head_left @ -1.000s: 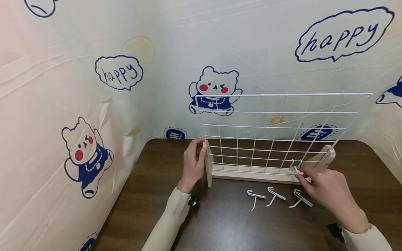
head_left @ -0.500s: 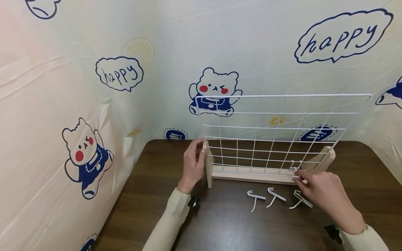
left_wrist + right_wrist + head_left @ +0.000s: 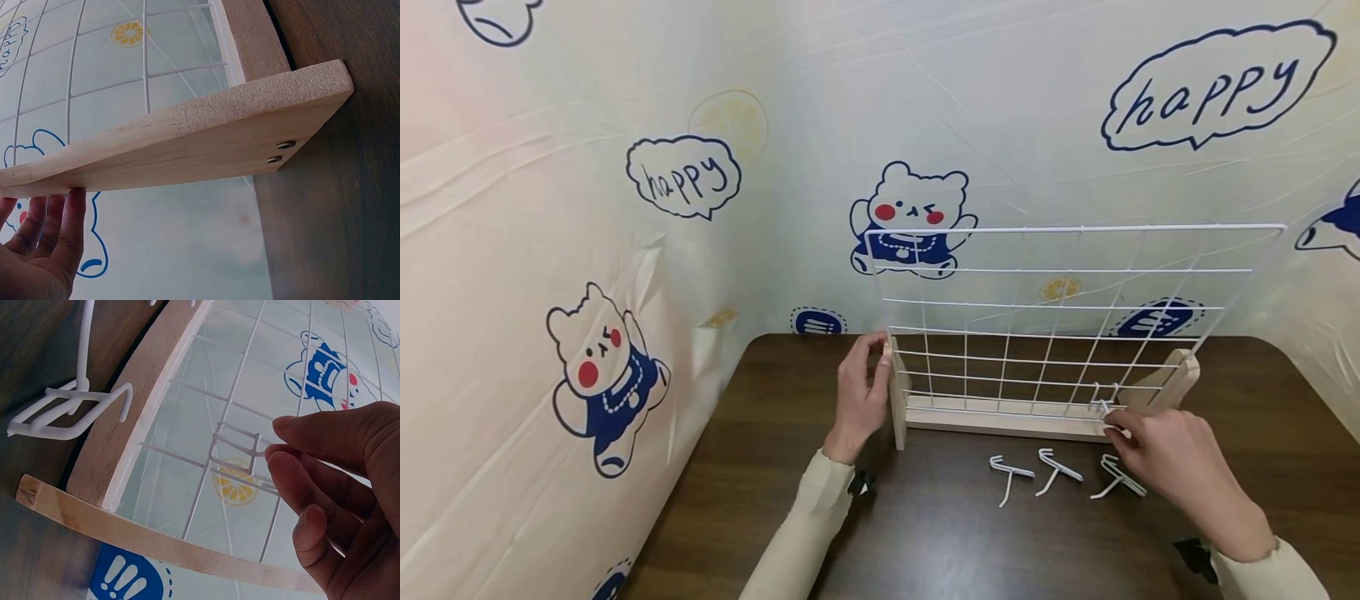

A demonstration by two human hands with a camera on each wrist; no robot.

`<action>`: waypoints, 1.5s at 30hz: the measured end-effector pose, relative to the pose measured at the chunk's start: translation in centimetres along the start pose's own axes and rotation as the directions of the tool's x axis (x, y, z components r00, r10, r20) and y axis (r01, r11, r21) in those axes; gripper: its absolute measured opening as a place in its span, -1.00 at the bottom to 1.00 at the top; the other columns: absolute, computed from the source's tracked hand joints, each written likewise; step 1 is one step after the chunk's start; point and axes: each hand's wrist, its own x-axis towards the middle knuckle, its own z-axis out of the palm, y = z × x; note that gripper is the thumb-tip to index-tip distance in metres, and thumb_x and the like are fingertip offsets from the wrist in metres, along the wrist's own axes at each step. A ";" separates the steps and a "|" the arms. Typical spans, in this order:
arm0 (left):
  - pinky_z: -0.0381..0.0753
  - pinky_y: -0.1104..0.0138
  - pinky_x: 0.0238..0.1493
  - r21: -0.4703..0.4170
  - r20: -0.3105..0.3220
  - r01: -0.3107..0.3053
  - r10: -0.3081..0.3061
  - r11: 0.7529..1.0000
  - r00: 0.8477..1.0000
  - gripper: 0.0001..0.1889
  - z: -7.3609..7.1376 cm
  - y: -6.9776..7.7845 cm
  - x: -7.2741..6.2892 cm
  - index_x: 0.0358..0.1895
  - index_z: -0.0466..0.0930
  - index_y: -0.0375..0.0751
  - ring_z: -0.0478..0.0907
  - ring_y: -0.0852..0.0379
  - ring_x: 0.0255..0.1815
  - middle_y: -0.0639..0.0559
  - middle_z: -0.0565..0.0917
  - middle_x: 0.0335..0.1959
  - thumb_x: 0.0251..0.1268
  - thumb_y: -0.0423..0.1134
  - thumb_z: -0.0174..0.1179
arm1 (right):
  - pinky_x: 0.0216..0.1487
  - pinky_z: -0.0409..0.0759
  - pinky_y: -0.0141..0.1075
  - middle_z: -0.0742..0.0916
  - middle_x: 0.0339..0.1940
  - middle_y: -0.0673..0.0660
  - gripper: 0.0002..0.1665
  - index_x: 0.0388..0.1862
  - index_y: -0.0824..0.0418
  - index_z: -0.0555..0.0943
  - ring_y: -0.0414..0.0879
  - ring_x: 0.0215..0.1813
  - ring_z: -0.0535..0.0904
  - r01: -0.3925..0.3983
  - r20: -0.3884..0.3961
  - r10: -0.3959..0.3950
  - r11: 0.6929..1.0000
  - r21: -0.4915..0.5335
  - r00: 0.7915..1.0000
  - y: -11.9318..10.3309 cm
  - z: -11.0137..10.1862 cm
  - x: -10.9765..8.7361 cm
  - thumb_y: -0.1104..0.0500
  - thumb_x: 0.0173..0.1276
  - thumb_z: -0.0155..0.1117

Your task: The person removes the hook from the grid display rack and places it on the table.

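Observation:
A white wire grid (image 3: 1078, 227) stands upright in a pale wooden base (image 3: 1000, 423) with a side piece at each end. My left hand (image 3: 861, 398) holds the top of the left side piece (image 3: 898, 404); in the left wrist view its fingertips (image 3: 76, 199) press the wood. Low on the grid's right part, my right hand (image 3: 1183, 471) pinches the stem of a white wire hook (image 3: 236, 448) between thumb and forefinger. The hook's rectangular frame lies against the grid wires. Its tip is partly hidden by the fingers.
Three more white hooks lie on the dark wooden table (image 3: 940, 533) before the base: a left one (image 3: 1011, 473), a middle one (image 3: 1060, 468) and a right one (image 3: 1120, 479) near my right hand. A printed cloth (image 3: 790, 250) hangs behind and at the left.
My right hand has shifted slightly left and down with the hook, which stays at the same part of the grid. The left hand and the loose hooks have not moved.

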 end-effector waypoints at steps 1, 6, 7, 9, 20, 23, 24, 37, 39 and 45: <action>0.74 0.21 -0.34 -0.001 -0.001 -0.001 0.001 1.000 1.000 -0.71 0.0 0.0 0.0 0.18 0.57 -0.25 0.64 0.01 -0.09 -0.14 0.68 -0.04 0.54 -0.28 0.00 | -0.72 0.22 -0.21 0.63 -0.73 -0.12 -0.76 -0.45 0.06 0.76 -0.22 -0.73 0.33 0.001 -0.001 -0.001 1.000 0.002 1.000 0.0 -0.1 0.0 0.27 -0.16 0.60; 0.73 0.28 -0.34 0.003 0.000 -0.002 0.002 1.000 1.000 -0.70 0.0 -0.1 -0.1 0.19 0.57 -0.26 0.64 0.03 -0.10 -0.13 0.68 -0.03 0.54 -0.28 0.01 | -0.68 0.20 -0.30 0.63 -0.71 -0.18 -0.76 -0.46 0.05 0.77 -0.31 -0.69 0.36 0.027 -0.045 -0.026 0.999 0.024 0.999 0.0 -0.2 0.1 0.28 -0.18 0.59; 0.72 0.28 -0.34 0.001 -0.001 -0.004 0.004 1.000 1.000 -0.70 0.0 -0.1 -0.1 0.19 0.57 -0.27 0.65 0.02 -0.10 -0.13 0.69 -0.03 0.54 -0.28 0.02 | -0.68 0.19 -0.32 0.63 -0.71 -0.20 -0.76 -0.47 0.05 0.77 -0.32 -0.68 0.36 0.034 -0.057 -0.032 0.999 0.032 0.998 0.0 -0.2 0.1 0.28 -0.19 0.59; 0.73 0.27 -0.34 -0.002 -0.003 -0.009 0.009 1.000 1.000 -0.70 0.0 -0.2 0.0 0.19 0.57 -0.29 0.65 0.01 -0.10 -0.14 0.69 -0.03 0.54 -0.28 0.02 | -0.68 0.21 -0.33 0.65 -0.69 -0.19 -0.75 -0.48 0.05 0.77 -0.33 -0.67 0.41 0.045 -0.080 -0.041 0.998 0.048 0.996 0.1 -0.2 0.2 0.29 -0.20 0.58; 0.77 0.09 -0.32 -0.019 0.007 0.013 -0.013 1.000 1.000 -0.69 -0.1 0.0 -0.1 0.21 0.56 -0.30 0.65 -0.05 -0.07 -0.16 0.68 0.00 0.56 -0.27 0.00 | -0.63 0.36 -0.43 0.81 -0.49 -0.02 -0.80 -0.41 0.10 0.77 -0.25 -0.59 0.59 0.043 -0.136 -0.028 0.993 0.113 0.990 0.0 -0.8 0.4 0.30 -0.09 0.46; 0.77 0.02 -0.31 -0.028 0.009 0.023 -0.023 0.999 1.000 -0.68 -0.1 0.0 -0.2 0.21 0.56 -0.32 0.65 -0.06 -0.06 -0.18 0.68 0.01 0.55 -0.27 0.00 | -0.63 0.36 -0.45 0.82 -0.48 -0.01 -0.80 -0.40 0.11 0.76 -0.26 -0.58 0.61 0.039 -0.138 -0.022 0.992 0.119 0.990 -0.1 -0.8 0.4 0.31 -0.06 0.46; 0.77 0.04 -0.31 -0.027 0.010 0.025 -0.025 0.999 1.000 -0.68 -0.1 0.0 -0.2 0.21 0.56 -0.32 0.65 -0.06 -0.06 -0.18 0.68 0.01 0.55 -0.27 0.01 | -0.63 0.37 -0.45 0.82 -0.48 -0.01 -0.80 -0.40 0.10 0.76 -0.26 -0.58 0.60 0.039 -0.138 -0.022 0.992 0.120 0.990 -0.1 -0.8 0.4 0.32 -0.06 0.46; 0.76 0.08 -0.33 -0.016 -0.004 -0.004 0.004 1.000 1.000 -0.70 0.1 0.0 -0.1 0.19 0.56 -0.29 0.66 -0.06 -0.07 -0.18 0.69 0.00 0.54 -0.28 0.01 | -0.64 0.40 -0.35 0.81 -0.54 0.00 -0.54 -0.42 0.14 0.74 -0.22 -0.63 0.58 0.072 -0.199 -0.055 0.994 0.084 0.979 0.1 -0.4 0.5 -0.02 0.52 0.01; 0.76 0.12 -0.32 -0.014 -0.004 -0.004 0.004 1.000 1.000 -0.70 0.1 0.0 0.0 0.18 0.57 -0.28 0.66 -0.04 -0.06 -0.18 0.69 0.00 0.55 -0.27 0.01 | -0.63 0.44 -0.29 0.82 -0.53 0.03 -0.40 -0.42 0.16 0.75 -0.15 -0.61 0.64 0.070 -0.218 -0.052 0.995 0.075 0.975 0.1 -0.4 0.5 -0.11 0.62 -0.09; 0.77 0.20 -0.29 -0.011 0.003 0.015 -0.015 1.000 1.000 -0.70 0.0 -0.1 0.0 0.19 0.57 -0.27 0.65 -0.01 -0.06 -0.17 0.69 0.01 0.55 -0.26 0.01 | -0.57 0.54 -0.19 0.84 -0.47 0.08 -0.33 -0.37 0.19 0.79 -0.05 -0.55 0.73 0.068 -0.251 -0.045 0.994 0.084 0.967 0.0 -0.6 0.6 -0.17 0.67 -0.10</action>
